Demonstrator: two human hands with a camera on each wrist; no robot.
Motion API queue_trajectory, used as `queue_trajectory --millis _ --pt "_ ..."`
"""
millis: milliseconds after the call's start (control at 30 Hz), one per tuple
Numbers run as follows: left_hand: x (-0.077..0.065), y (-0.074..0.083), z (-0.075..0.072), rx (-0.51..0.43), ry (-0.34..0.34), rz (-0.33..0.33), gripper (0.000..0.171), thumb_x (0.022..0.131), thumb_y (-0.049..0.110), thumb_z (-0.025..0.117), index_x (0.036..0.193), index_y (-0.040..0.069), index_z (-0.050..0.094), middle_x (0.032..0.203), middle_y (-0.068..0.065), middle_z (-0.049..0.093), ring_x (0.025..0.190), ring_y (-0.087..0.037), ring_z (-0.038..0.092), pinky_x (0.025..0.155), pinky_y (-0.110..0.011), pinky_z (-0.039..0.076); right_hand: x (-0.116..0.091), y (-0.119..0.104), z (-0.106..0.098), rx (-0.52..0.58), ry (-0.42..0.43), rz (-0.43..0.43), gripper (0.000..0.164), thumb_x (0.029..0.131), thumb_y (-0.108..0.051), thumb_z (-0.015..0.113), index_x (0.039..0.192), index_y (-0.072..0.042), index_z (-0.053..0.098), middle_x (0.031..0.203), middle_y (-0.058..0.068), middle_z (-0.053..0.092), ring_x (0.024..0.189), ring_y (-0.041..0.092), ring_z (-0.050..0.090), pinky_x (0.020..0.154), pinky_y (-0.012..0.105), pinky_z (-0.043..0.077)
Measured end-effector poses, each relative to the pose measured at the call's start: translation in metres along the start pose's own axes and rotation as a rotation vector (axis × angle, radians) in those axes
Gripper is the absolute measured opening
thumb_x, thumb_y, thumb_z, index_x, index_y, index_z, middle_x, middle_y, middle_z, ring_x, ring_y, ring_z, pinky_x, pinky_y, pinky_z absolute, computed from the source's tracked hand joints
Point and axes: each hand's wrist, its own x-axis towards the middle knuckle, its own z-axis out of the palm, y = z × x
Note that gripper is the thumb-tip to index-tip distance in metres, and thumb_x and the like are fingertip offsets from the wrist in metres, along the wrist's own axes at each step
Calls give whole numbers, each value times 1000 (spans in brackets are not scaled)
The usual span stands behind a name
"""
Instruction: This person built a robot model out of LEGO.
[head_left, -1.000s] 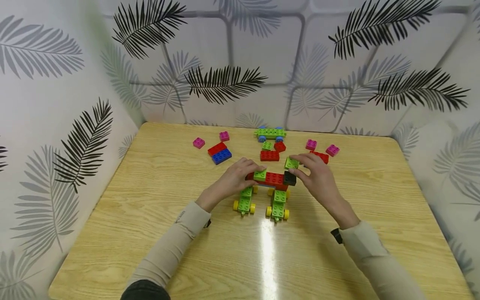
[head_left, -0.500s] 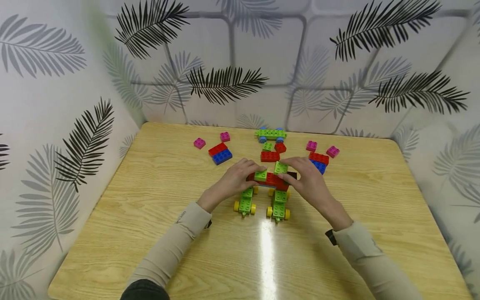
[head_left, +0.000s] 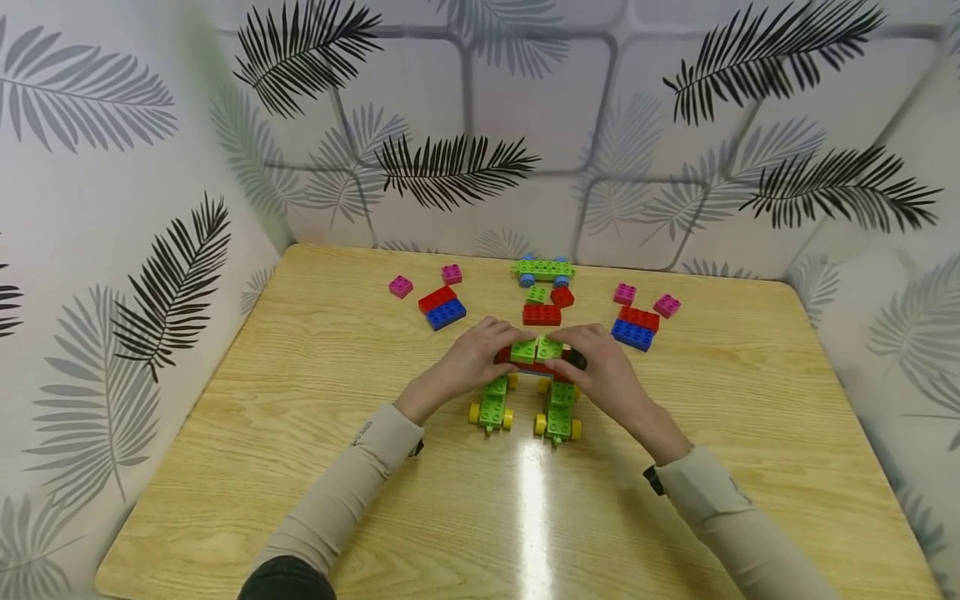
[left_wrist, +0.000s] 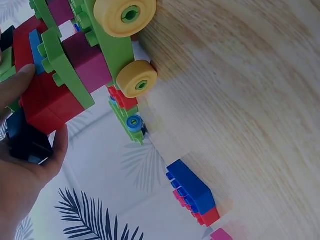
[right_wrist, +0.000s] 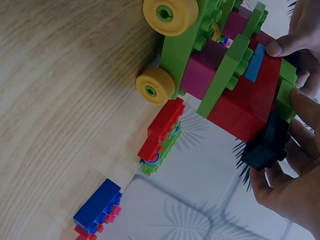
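A built toy-brick model stands at the middle of the table. Its red brick beam (head_left: 508,357) bridges two green wheeled bases (head_left: 492,410) with yellow wheels. My left hand (head_left: 476,358) grips the beam's left end, thumb on its near side, by a green brick (head_left: 523,351). Beside that brick sits a second green brick (head_left: 550,348), pinched by my right hand (head_left: 606,375) on top of the beam. Black bricks (right_wrist: 266,142) cap the beam's ends. Purple bricks (right_wrist: 202,70) show between the green layers in the right wrist view. Whether the second green brick is fully seated I cannot tell.
Behind the model are a red brick (head_left: 542,315), a small green brick (head_left: 537,294) and a green base with blue wheels (head_left: 545,268). Blue bricks lie at left (head_left: 446,314) and right (head_left: 632,335), beside red and pink bricks. A patterned wall borders the table's back.
My right hand has moved left with the green brick, from above the black brick to beside the other green brick. My left hand keeps its grip on the model.
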Motion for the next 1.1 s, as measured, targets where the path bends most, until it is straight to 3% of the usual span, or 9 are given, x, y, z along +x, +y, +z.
queue_trajectory --millis 700,1100 --pt "2 3 -1 30 -42 -49 48 85 14 75 129 7 57 120 -6 62 108 -23 50 94 -35 45 5 0 -2 -9 -21 -61 35 81 -15 77 113 -4 71 108 10 69 98 27 57 83 43 51" --pt "2 5 -1 29 -34 -52 46 84 13 75 127 6 57 118 -6 61 106 -23 50 93 -36 45 8 -1 -5 14 -69 -11 31 83 -16 76 112 -5 71 106 9 68 95 26 64 82 41 54"
